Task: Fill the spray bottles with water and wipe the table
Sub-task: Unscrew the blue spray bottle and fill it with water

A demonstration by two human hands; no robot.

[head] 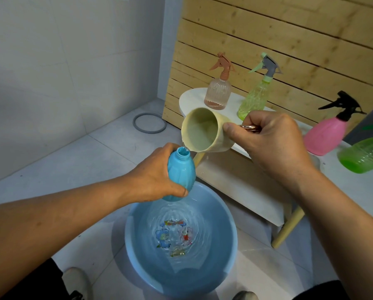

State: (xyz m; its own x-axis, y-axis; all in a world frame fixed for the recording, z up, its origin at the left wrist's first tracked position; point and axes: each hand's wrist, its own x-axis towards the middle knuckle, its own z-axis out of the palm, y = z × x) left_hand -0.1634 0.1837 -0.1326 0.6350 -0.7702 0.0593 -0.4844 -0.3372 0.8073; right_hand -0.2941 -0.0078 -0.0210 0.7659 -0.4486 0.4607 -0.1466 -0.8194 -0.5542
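While water runs from tilted cream plastic cup [205, 129] | left hand [157, 176] grip wraps uncapped blue plastic bottle [180, 174], frame centre, over blue basin [228, 252] | right hand [272, 137] grip holds cup handle | advise: slow tilt, lip above neck.

Blue bottle [179, 174], cream cup [205, 131] — blue basin [137, 252], flower-patterned.

Opaque light-blue plastic bottle [181, 174]: smooth, satin sheen, threaded neck. Cream plastic cup [205, 131]: matt, with a shiny metal handle [249, 127]. Round blue plastic basin [181, 276]: glossy. Clear pink ribbed bottle [217, 93] and clear green textured bottle [253, 98]: translucent plastic. Opaque pink plastic bottle [324, 135]: smooth. White surface [194, 97]: smooth, matt. Pale wood slat panel [289, 40]: knotted, unvarnished. Grey floor tiles [94, 152]: low sheen.
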